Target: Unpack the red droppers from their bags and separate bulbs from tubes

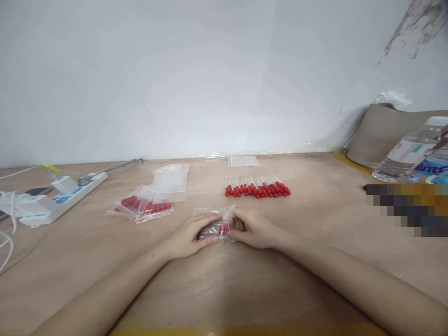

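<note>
Left grip (192, 234) and right grip (255, 228), both closed on one clear plastic bag (211, 228)

Principal item: the clear plastic bag, lying at the near centre of the desk (224, 284), directly between the two bare hands. Contents: red stick ends (223, 229), visible through the film toward its right end; exact count cannot be told.

Left grip: fingers along the far side of the bag, thumb at the near side. Right grip: thumb and fingers pinching the bag's right end.

Loose stock: one row of red-headed sticks (257, 190), laid side by side beyond the right hand, heads toward the person, pale shafts toward the wall (175, 79).

Bagged stock: filled bags (147, 205), overlapping, left of the hands, red heads showing through the plastic. Just behind and partly against them, a stack of flat bags (171, 181), translucent white. One single flat bag (244, 161), near the wall, behind the loose row.

Left side of desk: white power strip (96, 181), set at a slant, carrying a white plug adapter (66, 185) and a grey plug (84, 180); white cable (13, 212) at the far left.

Right side: clear bottle (402, 156), white cap, label with green patch; beside it a package with blue lettering (432, 167), partly cut off; behind both, a grey-brown container (374, 133).
</note>
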Motion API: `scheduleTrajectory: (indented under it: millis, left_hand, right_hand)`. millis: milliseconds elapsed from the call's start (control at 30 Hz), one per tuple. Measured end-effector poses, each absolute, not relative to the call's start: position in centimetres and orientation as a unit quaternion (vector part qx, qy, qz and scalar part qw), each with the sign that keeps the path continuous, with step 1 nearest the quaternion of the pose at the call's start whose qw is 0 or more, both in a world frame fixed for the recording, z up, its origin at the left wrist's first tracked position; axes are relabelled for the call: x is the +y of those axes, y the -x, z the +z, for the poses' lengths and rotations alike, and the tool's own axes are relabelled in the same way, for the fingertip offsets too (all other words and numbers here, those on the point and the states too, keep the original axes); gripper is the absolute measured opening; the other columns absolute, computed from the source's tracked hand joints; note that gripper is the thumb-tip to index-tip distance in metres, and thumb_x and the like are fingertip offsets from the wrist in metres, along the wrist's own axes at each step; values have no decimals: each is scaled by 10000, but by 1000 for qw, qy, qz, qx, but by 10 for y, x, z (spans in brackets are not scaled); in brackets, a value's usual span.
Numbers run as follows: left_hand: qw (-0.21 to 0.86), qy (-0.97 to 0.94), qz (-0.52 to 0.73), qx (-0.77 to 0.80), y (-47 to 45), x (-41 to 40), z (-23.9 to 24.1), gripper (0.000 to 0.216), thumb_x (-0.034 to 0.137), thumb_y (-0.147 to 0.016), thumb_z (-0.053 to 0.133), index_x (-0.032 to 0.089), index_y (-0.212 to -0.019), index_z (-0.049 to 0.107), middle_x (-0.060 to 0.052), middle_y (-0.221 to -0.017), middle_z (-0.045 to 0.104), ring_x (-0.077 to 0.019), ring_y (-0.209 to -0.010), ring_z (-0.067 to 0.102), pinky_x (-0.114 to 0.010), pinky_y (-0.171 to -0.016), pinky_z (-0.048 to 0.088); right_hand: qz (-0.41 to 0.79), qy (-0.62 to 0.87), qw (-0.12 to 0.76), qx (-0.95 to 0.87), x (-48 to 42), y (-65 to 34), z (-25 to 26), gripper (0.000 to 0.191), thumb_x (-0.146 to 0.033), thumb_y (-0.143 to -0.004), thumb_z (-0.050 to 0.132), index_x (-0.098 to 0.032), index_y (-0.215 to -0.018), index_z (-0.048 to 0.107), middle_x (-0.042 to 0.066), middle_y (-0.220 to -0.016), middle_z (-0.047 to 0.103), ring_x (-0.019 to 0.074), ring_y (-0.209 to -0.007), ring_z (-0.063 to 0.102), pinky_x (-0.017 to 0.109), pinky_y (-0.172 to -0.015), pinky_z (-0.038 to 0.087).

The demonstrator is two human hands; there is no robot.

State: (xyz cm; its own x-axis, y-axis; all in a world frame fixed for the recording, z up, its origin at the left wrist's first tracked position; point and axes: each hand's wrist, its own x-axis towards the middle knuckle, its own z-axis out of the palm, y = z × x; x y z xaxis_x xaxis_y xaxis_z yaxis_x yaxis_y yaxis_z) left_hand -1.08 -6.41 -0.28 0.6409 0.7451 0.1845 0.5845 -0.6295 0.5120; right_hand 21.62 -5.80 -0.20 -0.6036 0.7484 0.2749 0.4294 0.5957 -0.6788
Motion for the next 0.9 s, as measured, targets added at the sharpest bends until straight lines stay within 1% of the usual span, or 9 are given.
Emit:
scheduleTrajectory:
  millis: [100, 200, 300, 400, 467, 567, 667, 733, 900]
  left_hand:
    - [201, -882, 191, 381, 11, -64, -3, 507, 395, -806, 524, 246, -1275, 399, -57, -1289, 469, -210, -1174, 438, -376, -992, 356]
    - [201, -881, 190, 384, 10, -64, -4, 519, 401, -804, 524, 250, -1283, 390, -54, -1297, 460, -209, -1184, 427, -370, -1002, 345]
    - [197, -881, 186, 388, 11, -64, -4, 543, 411, -804, 523, 254, -1298, 365, -53, -1314, 441, -207, -1195, 415, -367, -1007, 337]
    - [198, -883, 179, 387, 12, -63, -4, 590, 420, -804, 521, 250, -1328, 311, -61, -1343, 405, -213, -1207, 400, -369, -1003, 339]
    - [199, -884, 177, 384, 13, -63, -3, 603, 417, -809, 515, 250, -1341, 285, -61, -1358, 384, -219, -1217, 386, -375, -1008, 331]
    - [200, -881, 177, 390, 14, -64, -3, 528, 387, -847, 458, 259, -1335, 300, -50, -1354, 391, -218, -1213, 389, -383, -1012, 325]
    - [197, -879, 177, 395, 14, -65, -4, 470, 356, -876, 406, 262, -1327, 316, -43, -1344, 405, -207, -1208, 395, -382, -1012, 328]
    - [193, -881, 177, 395, 13, -65, -4, 466, 347, -876, 407, 260, -1325, 320, -42, -1339, 412, -200, -1205, 398, -380, -1013, 329]
    - [191, -881, 195, 386, 11, -65, -2, 474, 338, -853, 452, 263, -1309, 350, -44, -1318, 440, -206, -1186, 422, -388, -1001, 345]
  right_hand:
    - [335, 357, 288, -823, -56, -215, -5, 112, -210, -728, 548, -182, -835, 530, -36, -663, 543, 70, -540, 455, 186, -499, 346]
    - [350, 380, 279, -810, -54, -214, -7, 81, -200, -752, 509, -180, -823, 541, -38, -636, 530, 72, -531, 446, 184, -483, 335]
    - [334, 387, 285, -811, -52, -214, -8, 69, -183, -772, 471, -177, -820, 520, -20, -689, 558, 87, -582, 480, 200, -529, 364]
    - [319, 384, 308, -810, -49, -218, -10, 122, -135, -781, 423, -175, -857, 510, 3, -786, 586, 106, -678, 521, 225, -604, 393]
    - [337, 385, 313, -800, -46, -220, -11, 147, -138, -791, 412, -177, -879, 523, -3, -767, 588, 104, -669, 525, 227, -602, 399]
    - [416, 358, 309, -777, -43, -220, -12, 137, -223, -782, 494, -178, -895, 557, -11, -752, 600, 103, -661, 540, 225, -595, 417]
    - [503, 325, 310, -738, -42, -217, -16, 264, -290, -707, 612, -176, -940, 566, 3, -834, 627, 122, -743, 578, 236, -638, 447]
    - [524, 331, 315, -719, -42, -214, -19, 298, -281, -666, 651, -168, -930, 569, 11, -840, 635, 127, -751, 589, 240, -645, 457]
    - [534, 382, 340, -673, -43, -215, -16, 203, -256, -668, 649, -153, -825, 570, -12, -674, 609, 83, -597, 561, 186, -519, 434]
